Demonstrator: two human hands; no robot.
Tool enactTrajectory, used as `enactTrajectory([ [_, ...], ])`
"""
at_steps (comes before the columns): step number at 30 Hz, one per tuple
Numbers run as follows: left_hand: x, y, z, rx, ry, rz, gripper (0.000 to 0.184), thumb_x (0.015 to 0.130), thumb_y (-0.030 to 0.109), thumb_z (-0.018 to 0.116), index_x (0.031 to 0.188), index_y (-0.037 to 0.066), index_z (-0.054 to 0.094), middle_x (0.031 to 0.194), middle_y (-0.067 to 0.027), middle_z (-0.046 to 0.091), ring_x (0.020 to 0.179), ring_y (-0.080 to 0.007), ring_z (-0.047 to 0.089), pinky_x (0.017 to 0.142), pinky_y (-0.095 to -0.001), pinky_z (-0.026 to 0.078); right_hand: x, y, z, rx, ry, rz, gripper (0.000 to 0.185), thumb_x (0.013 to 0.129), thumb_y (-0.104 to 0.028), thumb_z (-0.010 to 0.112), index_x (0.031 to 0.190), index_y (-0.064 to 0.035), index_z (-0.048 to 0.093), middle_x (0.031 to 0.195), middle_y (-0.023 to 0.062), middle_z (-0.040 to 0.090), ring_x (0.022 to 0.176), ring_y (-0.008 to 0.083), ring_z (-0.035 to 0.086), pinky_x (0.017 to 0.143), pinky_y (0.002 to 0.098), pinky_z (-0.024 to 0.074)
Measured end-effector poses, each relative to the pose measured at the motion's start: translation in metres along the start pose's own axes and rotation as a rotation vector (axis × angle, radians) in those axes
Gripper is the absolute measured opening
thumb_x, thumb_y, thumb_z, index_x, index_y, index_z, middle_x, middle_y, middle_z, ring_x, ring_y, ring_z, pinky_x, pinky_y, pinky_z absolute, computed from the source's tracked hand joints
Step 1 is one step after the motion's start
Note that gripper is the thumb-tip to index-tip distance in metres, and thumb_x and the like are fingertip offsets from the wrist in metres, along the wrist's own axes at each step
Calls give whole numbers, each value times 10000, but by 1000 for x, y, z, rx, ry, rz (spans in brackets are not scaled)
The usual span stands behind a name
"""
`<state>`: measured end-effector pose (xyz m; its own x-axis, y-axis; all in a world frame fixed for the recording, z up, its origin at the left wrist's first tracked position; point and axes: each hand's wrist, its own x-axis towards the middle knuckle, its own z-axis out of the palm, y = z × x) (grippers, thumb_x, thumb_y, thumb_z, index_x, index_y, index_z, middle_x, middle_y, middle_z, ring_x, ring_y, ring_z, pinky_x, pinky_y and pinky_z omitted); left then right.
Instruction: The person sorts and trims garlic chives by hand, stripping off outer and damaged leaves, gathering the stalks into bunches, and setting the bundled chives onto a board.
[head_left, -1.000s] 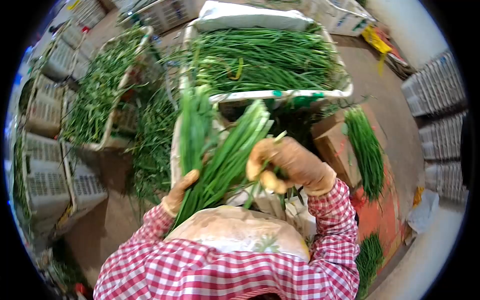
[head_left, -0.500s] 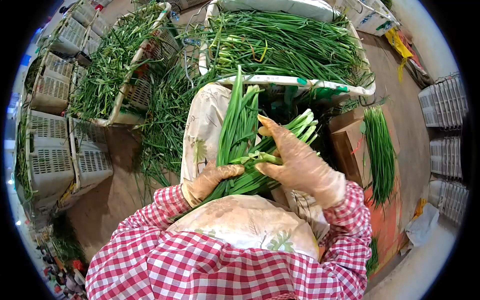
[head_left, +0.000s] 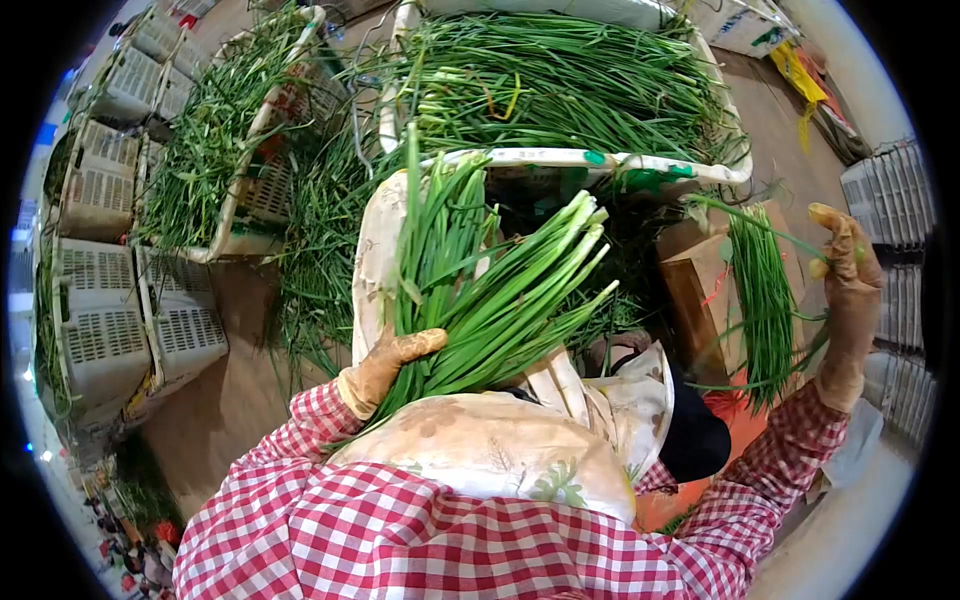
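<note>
We take the bunch of long green stalks (head_left: 520, 300) as the middle of our clock, twelve at the top. It lies over the person's lap, spread in two fans: one runs up towards twelve, the other leans towards two, its pale ends outward.

At eight, we find the left hand (head_left: 393, 362), in a tan glove, curled round the lower part of the bunch with its thumb laid across the stalks. At three, well apart from the bunch, the gloved right hand (head_left: 850, 275) is raised with its fingers partly bent. A loose stalk (head_left: 765, 224) reaches to its fingertips, but we cannot tell whether the hand grips it.

Also at three, between the bunch and that hand, we see a bundle of thinner greens (head_left: 757, 310) lying over a cardboard box (head_left: 715, 335). At six, a stained pale apron (head_left: 430, 445) covers the lap, with red checked sleeves on either side.

Further out, between twelve and one, a white-rimmed crate (head_left: 540, 157) is filled with more stalks. At ten we have loose greens (head_left: 310, 250) heaped beside another crate (head_left: 234, 188) of tangled leaves. White slotted crates (head_left: 100, 345) stand at nine, and a yellow bag (head_left: 798, 85) lies at two.
</note>
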<state>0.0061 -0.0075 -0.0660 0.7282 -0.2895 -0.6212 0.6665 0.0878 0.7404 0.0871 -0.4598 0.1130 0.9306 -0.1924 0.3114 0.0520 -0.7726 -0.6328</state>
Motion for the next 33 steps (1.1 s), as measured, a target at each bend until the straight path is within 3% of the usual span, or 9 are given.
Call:
enactTrajectory([
  [3,0,-4,0,-52,8,6,418,881,255,552,1163,-54,568,1194,-151,577,1109,-206,547,1004,-323,395,15,35,-26,36,120,57,291,941,-316,520,1081,-101,656,872,-34,626,689,38,511,640,188,417],
  [5,-2,-2,-8,82,-20,80,416,889,262,538,1156,-56,573,1191,-138,580,1112,-202,544,1005,-323,394,31,65,-44,-557,473,-145,317,935,-354,522,1073,-106,661,858,-22,617,706,42,510,676,197,420],
  [8,-4,4,-3,131,12,47,433,889,271,524,1179,-49,557,1177,-122,591,1099,-196,550,993,-320,395,22,75,-39,-59,43,359,310,946,-354,499,1031,-103,661,732,-49,556,622,16,447,560,161,360],
  [16,-3,19,30,-413,-56,-56,473,816,238,587,1186,-50,523,1150,-170,593,1039,-246,591,913,-360,480,-12,16,63,497,-982,529,210,927,-224,520,941,-48,633,713,-7,614,521,31,494,418,146,349],
  [22,-1,4,14,-439,-432,170,652,789,444,603,1266,20,470,1141,-158,597,961,-263,615,833,-375,524,-55,-27,153,498,-1172,290,189,881,-190,542,954,-53,649,792,39,660,649,92,600,546,230,465],
  [24,-3,6,18,-434,-191,321,543,839,402,564,1196,-2,504,974,-137,639,718,-203,634,574,-318,549,-73,-33,186,997,-1222,358,229,862,-199,566,980,-14,630,799,39,646,669,79,598,482,225,455],
  [25,-15,16,24,-388,-221,157,698,778,500,609,1275,32,457,1155,-160,583,968,-280,605,749,-398,555,-69,-45,179,1090,-1214,287,222,860,-193,574,970,-9,629,811,47,649,681,82,605,470,222,459],
  [30,-10,26,51,-738,-432,137,701,755,393,672,1285,3,432,1161,-194,571,965,-347,605,767,-443,554,-82,-42,202,1399,-1121,296,288,817,-149,632,1057,-3,565,911,77,639,679,113,626,464,239,511],
  [33,-12,24,34,-606,-302,107,713,724,312,702,1286,-23,417,1137,-199,582,926,-347,618,773,-455,553,-75,-14,213,947,-1310,669,331,820,-120,606,1119,-4,526,953,133,623,798,207,640,584,307,564],
])
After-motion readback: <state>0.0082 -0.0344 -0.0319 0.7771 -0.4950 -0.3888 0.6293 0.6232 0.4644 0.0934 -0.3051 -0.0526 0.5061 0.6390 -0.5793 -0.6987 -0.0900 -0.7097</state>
